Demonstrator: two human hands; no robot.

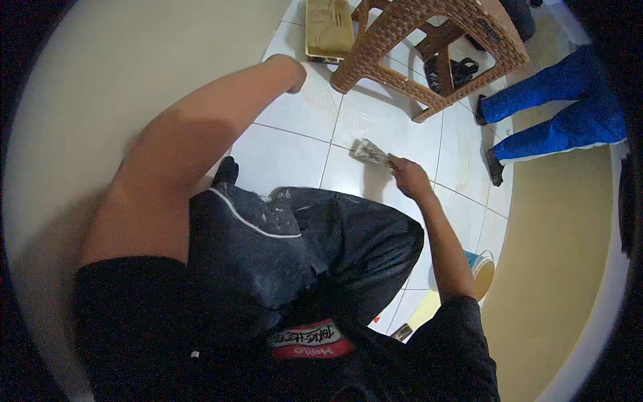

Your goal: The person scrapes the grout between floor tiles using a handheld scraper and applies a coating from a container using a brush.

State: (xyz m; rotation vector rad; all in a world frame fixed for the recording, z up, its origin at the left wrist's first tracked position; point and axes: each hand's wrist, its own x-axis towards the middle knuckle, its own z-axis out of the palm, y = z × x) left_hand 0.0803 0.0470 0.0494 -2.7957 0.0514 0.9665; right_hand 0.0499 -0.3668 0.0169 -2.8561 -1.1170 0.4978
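We begin with the white tiled floor (pixel 295 157), which carries everything here; its glazed surface looks hard and smooth, so we judge that a flat tool will slide across it easily. Next in size, a brown woven-pattern plastic stool (pixel 429 47) stands at the top of the view, with a flat tan carton (pixel 328 27) just beside it to the left. At the right edge we note another person's legs in blue trousers (pixel 562 114), well apart from our hands. A round tub with a blue wall and a pale yellowish inside (pixel 483 271) sits on the floor near our right elbow.

Our left hand (pixel 291 70) reaches up toward the pale wall near the carton; the fingers appear curled under, but we cannot tell whether they are apart or closed, and nothing shows in it.

Our right hand (pixel 408 175) is clamped on the handle end of a putty knife (pixel 370 152), whose smeared blade lies low against the floor, pointing up and left over a grout line.

In our judgement the putty knife is light, with a thin blade that is stiff along its length yet springy at the edge. The residue on it may make it slippery, so the handle, well back from the blade, is the sound place to hold. The edge could scratch the glaze if tilted steeply.
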